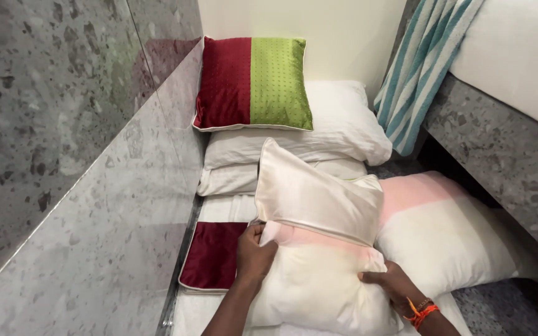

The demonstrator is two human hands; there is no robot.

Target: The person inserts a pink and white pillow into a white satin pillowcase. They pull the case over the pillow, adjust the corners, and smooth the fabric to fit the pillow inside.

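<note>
Pillow, white, pink-tinged, half-covered.

Two bare forearms, no sleeves in view. Left grip: no rings or bands visible. Just behind the right grip, at the wrist: orange thread wristband with loose knotted ends, plus thin darker bangle beside it.

My left hand — fingertips buried under the cream cover's hem, can't see them | my right hand — palm hidden against the pillow | maroon cover half behind my wrist | striped towel cut off at the top edge
</note>
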